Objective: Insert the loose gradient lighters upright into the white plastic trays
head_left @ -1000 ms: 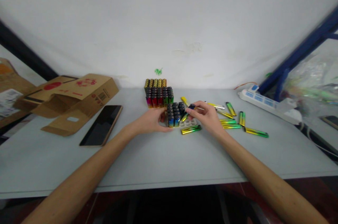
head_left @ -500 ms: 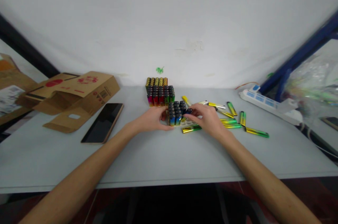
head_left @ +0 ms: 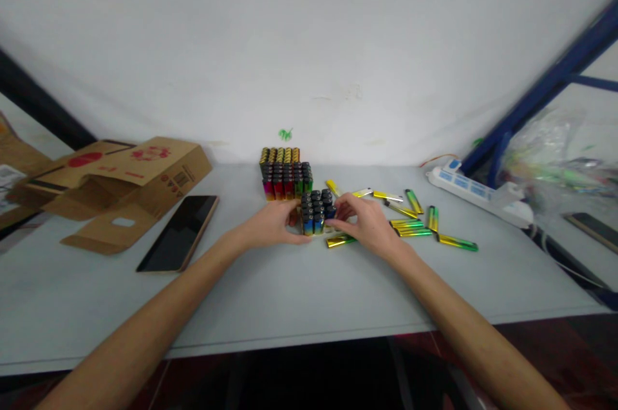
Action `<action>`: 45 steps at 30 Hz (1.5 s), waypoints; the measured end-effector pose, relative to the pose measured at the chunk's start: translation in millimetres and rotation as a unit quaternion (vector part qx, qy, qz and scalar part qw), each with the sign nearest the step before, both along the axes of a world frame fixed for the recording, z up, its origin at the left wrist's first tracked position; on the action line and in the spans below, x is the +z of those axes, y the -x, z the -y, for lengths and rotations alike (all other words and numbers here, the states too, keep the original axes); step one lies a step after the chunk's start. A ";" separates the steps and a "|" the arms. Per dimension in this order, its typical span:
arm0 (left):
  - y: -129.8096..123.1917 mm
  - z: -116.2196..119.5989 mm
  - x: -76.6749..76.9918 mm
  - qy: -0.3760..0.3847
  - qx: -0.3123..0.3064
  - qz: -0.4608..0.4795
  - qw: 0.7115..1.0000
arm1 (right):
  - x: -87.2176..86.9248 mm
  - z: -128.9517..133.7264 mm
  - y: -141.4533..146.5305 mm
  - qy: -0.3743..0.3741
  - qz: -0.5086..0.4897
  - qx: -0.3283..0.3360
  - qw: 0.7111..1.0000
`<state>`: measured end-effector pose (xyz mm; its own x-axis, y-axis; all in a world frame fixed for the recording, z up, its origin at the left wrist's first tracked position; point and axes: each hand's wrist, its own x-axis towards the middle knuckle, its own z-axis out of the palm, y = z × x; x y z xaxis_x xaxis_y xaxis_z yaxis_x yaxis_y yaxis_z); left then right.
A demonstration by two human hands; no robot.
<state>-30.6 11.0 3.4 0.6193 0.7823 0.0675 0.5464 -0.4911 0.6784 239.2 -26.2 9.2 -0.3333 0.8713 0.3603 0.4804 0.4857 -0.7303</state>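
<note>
A block of upright lighters with black tops and shiny blue-gold bodies stands in front of me, in a pale tray that shows at its right. My left hand is curled round the left side of the block, thumb near its front corner. At the right side my right hand pinches a dark blue lighter among the upright ones; its fingertips partly hide it. Several loose yellow-green lighters lie on the table just right of that hand.
Behind the block stand upright multicoloured lighters and a gold-and-black striped group. To the left lie a dark-screened phone and an opened cardboard box. A white power strip lies at the right, below a blue metal bar.
The dark lighter in my right hand has gone from tilted beside the block to upright against it. My left hand stays at the block. The whole view has shifted slightly.
</note>
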 end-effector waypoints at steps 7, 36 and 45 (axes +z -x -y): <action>0.7 0.0 3.0 -0.010 0.003 -0.023 1.000 | 42.3 -1.7 -75.5 -0.053 0.081 -0.109 0.989; 0.5 -0.9 2.7 -0.021 0.007 -0.032 0.999 | 38.1 64.2 -159.0 0.144 -0.033 -0.104 0.984; 1.7 -1.0 2.0 -0.014 0.011 -0.034 0.999 | 42.7 -9.3 -78.4 0.187 -0.258 -0.090 0.944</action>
